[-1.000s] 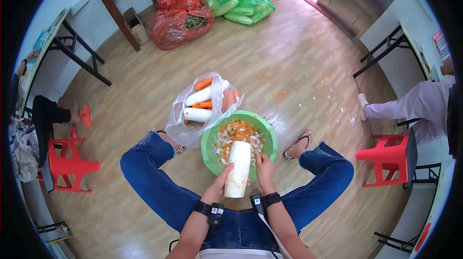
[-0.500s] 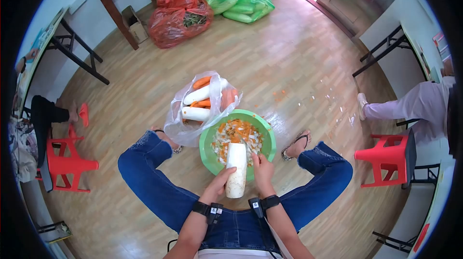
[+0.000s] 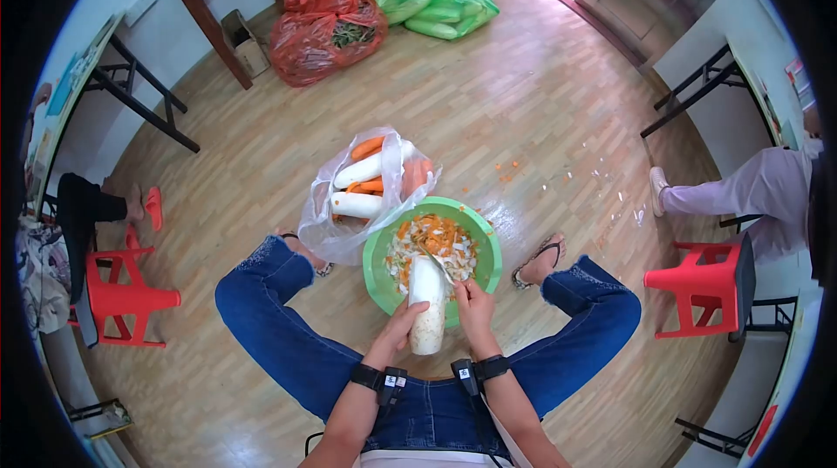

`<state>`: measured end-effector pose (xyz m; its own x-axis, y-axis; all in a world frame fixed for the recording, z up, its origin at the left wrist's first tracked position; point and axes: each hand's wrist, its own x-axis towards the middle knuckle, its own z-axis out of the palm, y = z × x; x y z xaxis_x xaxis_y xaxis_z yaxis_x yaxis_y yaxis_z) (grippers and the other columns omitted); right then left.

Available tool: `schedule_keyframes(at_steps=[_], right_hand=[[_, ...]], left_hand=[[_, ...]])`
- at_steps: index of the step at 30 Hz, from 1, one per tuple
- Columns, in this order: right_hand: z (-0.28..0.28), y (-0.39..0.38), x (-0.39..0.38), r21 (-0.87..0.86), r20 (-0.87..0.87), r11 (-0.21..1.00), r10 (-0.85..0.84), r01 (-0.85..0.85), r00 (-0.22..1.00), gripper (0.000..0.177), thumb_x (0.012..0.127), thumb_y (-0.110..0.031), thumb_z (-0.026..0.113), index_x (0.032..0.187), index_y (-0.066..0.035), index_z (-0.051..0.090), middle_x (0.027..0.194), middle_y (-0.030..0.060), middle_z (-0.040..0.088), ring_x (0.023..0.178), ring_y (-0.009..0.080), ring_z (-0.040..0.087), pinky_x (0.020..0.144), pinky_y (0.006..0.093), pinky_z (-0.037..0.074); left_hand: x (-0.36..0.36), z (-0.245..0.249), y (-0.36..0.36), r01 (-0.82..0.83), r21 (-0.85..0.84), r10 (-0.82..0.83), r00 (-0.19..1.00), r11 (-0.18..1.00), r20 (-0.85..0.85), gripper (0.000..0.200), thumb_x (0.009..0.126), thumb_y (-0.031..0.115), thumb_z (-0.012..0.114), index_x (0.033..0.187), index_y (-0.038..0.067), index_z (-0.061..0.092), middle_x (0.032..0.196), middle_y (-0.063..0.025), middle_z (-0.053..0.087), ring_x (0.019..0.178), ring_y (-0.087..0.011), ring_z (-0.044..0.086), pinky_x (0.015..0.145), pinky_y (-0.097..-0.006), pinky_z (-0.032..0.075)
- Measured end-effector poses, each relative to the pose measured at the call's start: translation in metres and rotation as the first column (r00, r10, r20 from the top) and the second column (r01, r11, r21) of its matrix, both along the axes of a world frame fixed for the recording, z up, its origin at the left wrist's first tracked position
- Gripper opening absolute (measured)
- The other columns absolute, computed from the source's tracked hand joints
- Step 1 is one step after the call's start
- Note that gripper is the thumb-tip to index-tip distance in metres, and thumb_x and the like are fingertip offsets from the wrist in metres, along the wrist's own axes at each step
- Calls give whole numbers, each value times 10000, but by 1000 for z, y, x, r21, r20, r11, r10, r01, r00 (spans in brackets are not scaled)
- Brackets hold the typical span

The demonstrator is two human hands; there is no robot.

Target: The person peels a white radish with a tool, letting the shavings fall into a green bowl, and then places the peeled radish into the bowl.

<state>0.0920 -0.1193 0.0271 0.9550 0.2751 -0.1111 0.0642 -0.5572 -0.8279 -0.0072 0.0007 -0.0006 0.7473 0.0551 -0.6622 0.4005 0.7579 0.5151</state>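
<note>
Radish clamped in fingers of L hand, far end over green basin w/ orange + white scraps; fingers of R hand closed on slim tool alongside. Clear bag, w/ carrots + more radishes, just beside basin.

The grip end of the metal tool is hidden inside the right hand; fingers of the left hand vanish behind the white radish. Labels on the wrist devices are too small to read. Two people—a seated one, another opposite—are cut off.
</note>
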Motion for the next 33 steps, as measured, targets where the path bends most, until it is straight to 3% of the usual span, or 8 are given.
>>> schedule_keyframes(at_steps=[8,10,14,23,26,28,31,33], right_hand=[[-22,-5,3,-170,-44,985,-28,20,999,390,832,-356,508,626,-25,521,503,116,489,448,243,475,436,347,347],[-23,-4,5,149,-231,969,-159,196,960,378,842,-326,506,623,-18,509,494,105,470,440,183,439,436,328,337],[-9,-4,4,229,-160,965,-96,131,983,357,846,-292,512,625,-12,500,491,94,452,447,141,412,435,313,330],[-8,-7,5,-27,-69,998,-52,50,996,382,842,-321,508,620,-11,519,458,99,433,417,160,407,436,326,334],[-29,-7,-1,-88,-14,996,-31,29,999,402,849,-339,488,627,-5,528,467,101,444,428,158,411,440,336,333],[-15,-2,4,72,-216,981,-163,182,963,385,851,-308,496,624,3,510,471,95,441,438,139,397,434,317,325],[-17,-9,7,292,-274,935,-121,202,954,361,850,-270,508,624,10,487,475,87,435,448,121,379,429,295,318],[-13,-6,3,269,-222,953,-80,140,972,348,847,-255,515,623,8,478,471,83,424,447,117,365,427,287,313]], left_hand=[[2,15,-3,73,190,-98,987,979,125,683,711,163,619,1278,13,269,1162,-105,456,1043,-197,465,887,-329,383],[2,13,-5,45,198,-68,992,979,110,711,692,155,657,1283,16,286,1159,-94,466,1045,-181,457,887,-293,368],[2,12,-1,88,330,-114,992,940,60,712,686,152,664,1278,11,294,1157,-98,471,1047,-183,457,891,-289,363],[5,21,-5,67,268,-84,995,961,53,716,668,136,677,1269,13,307,1157,-100,469,1037,-184,464,886,-301,370],[4,20,-6,115,304,-167,974,946,151,727,669,124,672,1280,19,293,1157,-93,465,1034,-177,465,875,-296,381],[3,15,-7,94,210,-121,985,973,121,719,680,123,662,1285,22,285,1144,-85,469,1025,-170,467,866,-288,387],[3,14,-4,63,240,-98,986,969,137,697,699,140,647,1283,21,285,1131,-87,473,1015,-170,470,859,-286,391],[4,18,-3,68,232,-96,989,970,110,690,708,149,639,1284,19,282,1132,-90,473,1013,-170,471,857,-286,392]])
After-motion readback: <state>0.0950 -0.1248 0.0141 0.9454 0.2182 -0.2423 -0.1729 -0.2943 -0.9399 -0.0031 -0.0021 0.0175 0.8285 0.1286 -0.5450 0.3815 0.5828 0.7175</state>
